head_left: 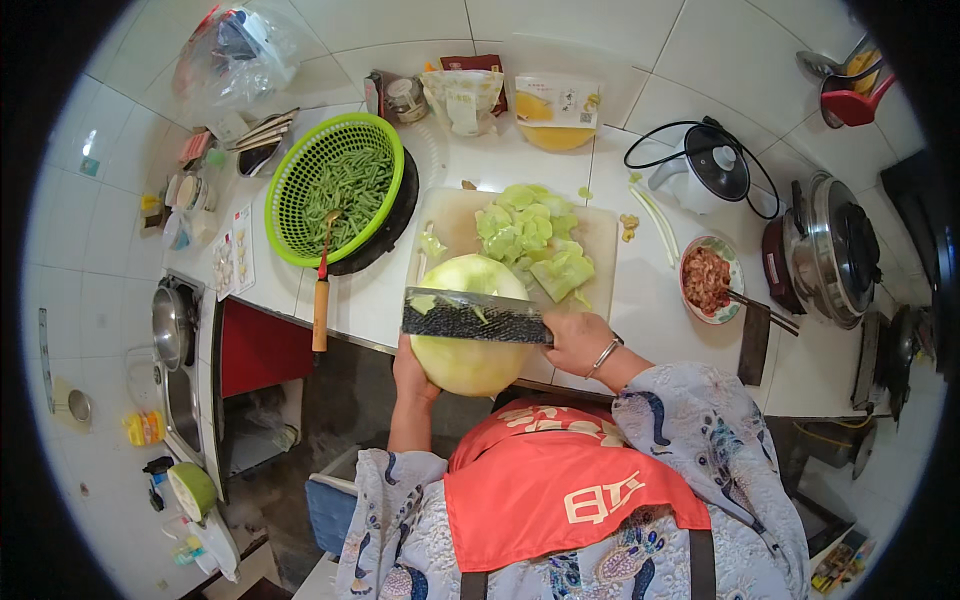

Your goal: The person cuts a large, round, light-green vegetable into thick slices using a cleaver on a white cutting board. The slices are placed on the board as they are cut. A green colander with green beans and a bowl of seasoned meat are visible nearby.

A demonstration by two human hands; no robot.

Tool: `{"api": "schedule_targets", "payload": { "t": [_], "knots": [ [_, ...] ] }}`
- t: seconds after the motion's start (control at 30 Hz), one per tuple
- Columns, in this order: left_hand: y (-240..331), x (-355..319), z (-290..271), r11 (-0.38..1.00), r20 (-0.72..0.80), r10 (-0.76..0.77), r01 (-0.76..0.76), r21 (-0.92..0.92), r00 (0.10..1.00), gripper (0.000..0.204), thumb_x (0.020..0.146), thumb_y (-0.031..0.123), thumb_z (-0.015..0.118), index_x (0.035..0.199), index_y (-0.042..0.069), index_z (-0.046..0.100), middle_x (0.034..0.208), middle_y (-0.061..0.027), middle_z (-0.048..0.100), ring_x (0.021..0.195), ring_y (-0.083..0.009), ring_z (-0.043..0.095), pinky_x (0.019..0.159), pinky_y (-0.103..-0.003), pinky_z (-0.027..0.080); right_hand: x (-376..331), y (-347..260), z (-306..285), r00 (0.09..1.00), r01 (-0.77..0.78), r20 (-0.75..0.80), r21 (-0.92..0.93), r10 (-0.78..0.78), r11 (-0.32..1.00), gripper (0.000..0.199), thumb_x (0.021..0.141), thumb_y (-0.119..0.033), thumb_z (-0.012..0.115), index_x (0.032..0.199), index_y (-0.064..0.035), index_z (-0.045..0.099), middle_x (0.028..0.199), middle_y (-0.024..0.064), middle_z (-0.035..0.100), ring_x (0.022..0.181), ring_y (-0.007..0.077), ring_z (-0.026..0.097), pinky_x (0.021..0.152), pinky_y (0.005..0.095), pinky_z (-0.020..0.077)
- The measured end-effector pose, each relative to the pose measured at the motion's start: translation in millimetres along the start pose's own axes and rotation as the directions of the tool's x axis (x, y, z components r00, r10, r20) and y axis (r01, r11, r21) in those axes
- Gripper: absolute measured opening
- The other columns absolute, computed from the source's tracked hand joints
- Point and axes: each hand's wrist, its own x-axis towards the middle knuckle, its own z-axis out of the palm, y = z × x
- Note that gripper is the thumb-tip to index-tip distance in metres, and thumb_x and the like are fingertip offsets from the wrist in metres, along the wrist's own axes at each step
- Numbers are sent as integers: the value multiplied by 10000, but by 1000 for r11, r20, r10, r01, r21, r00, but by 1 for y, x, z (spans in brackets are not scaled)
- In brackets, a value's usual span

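Observation:
My left hand (414, 372) grips the lower left side of a large round pale green gourd (470, 368), its fingers partly hidden under it. My right hand (583, 347) is closed round the handle of a cleaver (475, 315). The dark textured blade lies across the gourd's front, with small green scraps stuck to it. Behind the gourd is a pale cutting board (603, 225). Thin green peelings (530, 228) are heaped on its right part. The gourd's surface looks peeled and smooth.
Left stands a green colander (278, 190) of cut green beans (350, 190), with a wooden-handled spoon (320, 312). To the right are a bowl of raw meat (706, 280) with chopsticks, a scallion (655, 226), a small electric pot (716, 165) and a large steel pot (840, 245). Bags line the back wall.

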Motion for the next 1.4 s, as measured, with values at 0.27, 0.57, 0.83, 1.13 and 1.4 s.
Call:
{"api": "schedule_targets", "payload": {
  "t": [0.27,0.57,0.83,1.13,1.4],
  "knots": [
    [-9,-20,19,991,44,98,-94,-91,994,411,969,352,409,1202,28,506,1098,-111,608,945,-249,625,798,-392,526,5,-9,-3,989,-62,131,-80,72,995,209,730,-221,635,842,-47,606,758,174,646,719,350,643,647,445,521],
    [-16,-20,33,991,-34,93,-96,-97,995,467,991,404,341,1183,9,500,1057,-126,604,906,-257,631,765,-394,534,4,22,7,993,-113,31,-124,117,986,195,728,-215,622,838,-54,625,766,180,652,755,348,647,663,458,518],
    [-36,-13,23,979,32,130,-123,-165,991,488,994,428,307,1206,30,494,1117,-137,595,982,-286,605,862,-418,501,11,6,-7,987,-129,76,-137,140,982,192,730,-212,592,808,-41,631,774,193,654,752,353,649,677,456,523],
    [-24,-23,35,984,20,113,-109,-140,993,510,994,443,293,1221,29,487,1153,-148,585,1016,-299,595,887,-432,493,4,33,-1,989,-129,52,-102,135,986,197,724,-219,600,805,-42,632,757,187,653,736,351,650,689,449,528],
    [-28,-35,42,980,-1,141,-139,-141,990,496,1007,397,260,1205,-4,474,1145,-156,576,994,-287,604,865,-422,511,18,25,-7,981,-160,93,-131,173,978,187,717,-202,596,831,-66,654,790,168,668,776,338,660,694,433,535]
  ]
}}
